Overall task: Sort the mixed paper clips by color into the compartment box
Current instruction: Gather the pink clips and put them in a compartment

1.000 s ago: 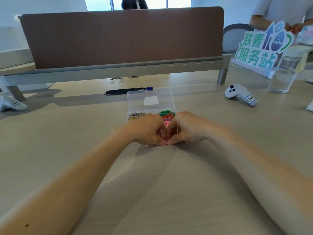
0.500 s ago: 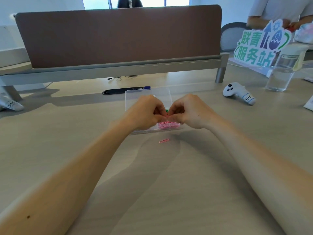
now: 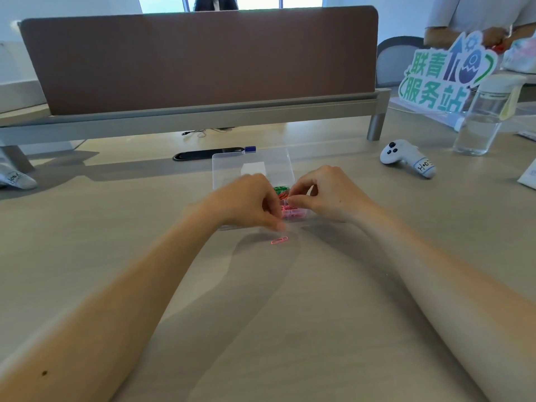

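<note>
A clear compartment box (image 3: 220,172) stands on the table with its lid open. Green clips (image 3: 280,188), red clips (image 3: 282,195) and pink clips (image 3: 293,212) show in its right compartments; my hands hide the rest. One loose pink paper clip (image 3: 279,240) lies on the table just in front of the box. My left hand (image 3: 246,203) hovers over the box's front edge, fingers loosely curled, with a fingertip just above the loose clip and nothing in it. My right hand (image 3: 329,195) is over the box's right side, thumb and forefinger pinching what looks like a red clip.
A brown desk divider (image 3: 200,59) runs across the back. A dark flat case (image 3: 207,154) lies behind the box. To the right lie a white controller (image 3: 406,158), a water bottle (image 3: 481,120) and a green sign (image 3: 443,76). Another person stands far right.
Both hands rose from the table to the box, leaving one pink clip on the table. They then parted: my left hand dropped toward that clip while my right stayed over the box.
</note>
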Available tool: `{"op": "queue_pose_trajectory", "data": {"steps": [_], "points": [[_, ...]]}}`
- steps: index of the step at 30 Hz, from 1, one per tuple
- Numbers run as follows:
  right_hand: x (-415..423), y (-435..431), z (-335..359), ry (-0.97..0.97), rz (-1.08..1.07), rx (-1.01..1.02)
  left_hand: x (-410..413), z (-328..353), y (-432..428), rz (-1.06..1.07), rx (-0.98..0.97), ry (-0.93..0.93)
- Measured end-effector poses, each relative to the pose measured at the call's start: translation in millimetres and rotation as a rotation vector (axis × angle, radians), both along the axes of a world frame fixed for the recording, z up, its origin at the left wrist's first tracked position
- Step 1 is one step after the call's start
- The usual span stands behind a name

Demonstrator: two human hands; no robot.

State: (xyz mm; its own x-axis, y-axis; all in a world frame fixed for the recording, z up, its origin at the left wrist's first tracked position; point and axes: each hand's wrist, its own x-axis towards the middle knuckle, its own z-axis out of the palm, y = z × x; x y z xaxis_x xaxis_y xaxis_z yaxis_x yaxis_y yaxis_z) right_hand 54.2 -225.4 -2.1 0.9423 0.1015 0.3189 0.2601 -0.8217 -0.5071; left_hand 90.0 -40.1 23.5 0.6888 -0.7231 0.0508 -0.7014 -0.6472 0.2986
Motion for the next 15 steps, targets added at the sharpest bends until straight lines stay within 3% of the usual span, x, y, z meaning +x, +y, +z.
{"op": "queue_pose_trajectory", "data": {"steps": [3, 10, 12, 15], "points": [[0, -5, -4, 0.009, -0.025, 0.024, -9, -4, -2, -0.056, 0.167, 0.065], [1, -13, -10, 0.057, -0.088, 0.079, -8, -9, 1, -0.081, 0.212, 0.073], [0, -13, -11, 0.076, -0.095, 0.087, -4, -7, 2, -0.044, 0.112, 0.013], [0, -13, -10, 0.093, -0.114, 0.124, 7, -10, 1, 0.081, -0.189, -0.117]]}}
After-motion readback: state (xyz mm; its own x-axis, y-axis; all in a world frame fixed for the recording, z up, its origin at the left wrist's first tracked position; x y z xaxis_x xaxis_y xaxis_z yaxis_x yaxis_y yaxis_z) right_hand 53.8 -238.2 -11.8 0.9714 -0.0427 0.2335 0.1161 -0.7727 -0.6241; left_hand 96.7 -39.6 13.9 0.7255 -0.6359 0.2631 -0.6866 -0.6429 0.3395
